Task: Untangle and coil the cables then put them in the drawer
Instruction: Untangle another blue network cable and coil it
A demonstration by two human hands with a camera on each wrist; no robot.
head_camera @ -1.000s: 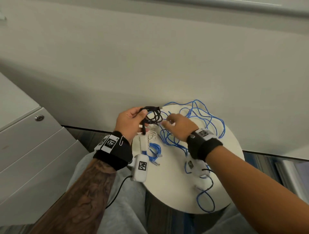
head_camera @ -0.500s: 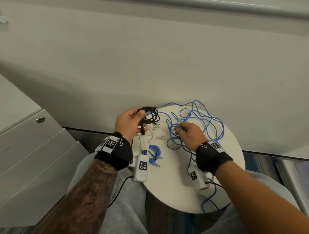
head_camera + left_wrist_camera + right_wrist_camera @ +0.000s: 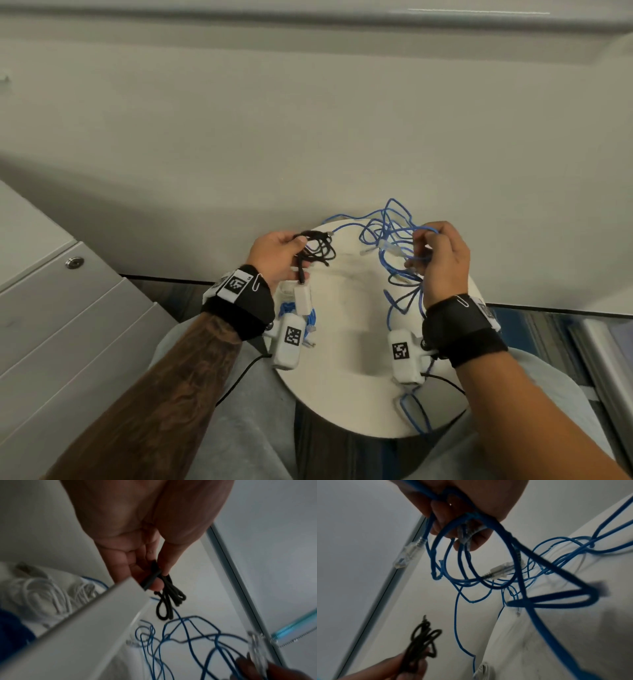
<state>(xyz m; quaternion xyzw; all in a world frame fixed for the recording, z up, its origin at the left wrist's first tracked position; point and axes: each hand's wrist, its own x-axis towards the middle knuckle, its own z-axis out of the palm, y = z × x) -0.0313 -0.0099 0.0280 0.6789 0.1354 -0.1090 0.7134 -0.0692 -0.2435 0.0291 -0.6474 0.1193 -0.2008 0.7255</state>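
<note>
My left hand [image 3: 279, 251] pinches a small coiled black cable [image 3: 317, 247] above the left rim of the round white table [image 3: 346, 377]; in the left wrist view thumb and fingers clamp the black cable [image 3: 169, 599]. My right hand [image 3: 440, 255] grips several loops of the tangled blue cable [image 3: 394, 233], lifted off the table's far right. The right wrist view shows the blue cable [image 3: 471, 574] hanging in loops from curled fingers, with clear plugs [image 3: 408, 553] dangling. A white cable [image 3: 51, 596] and a small blue coil [image 3: 308, 322] lie under my left wrist.
A grey drawer cabinet [image 3: 68, 325] with a round lock [image 3: 74, 262] stands at the left, its drawers closed. A pale wall runs behind the table. My lap in grey trousers [image 3: 239, 428] is below the table. One blue loop [image 3: 416, 414] hangs over the near right rim.
My right hand has gathered blue cable loops and lifted them up and to the right, away from the black cable. The left hand still holds the black coil, nearly unmoved.
</note>
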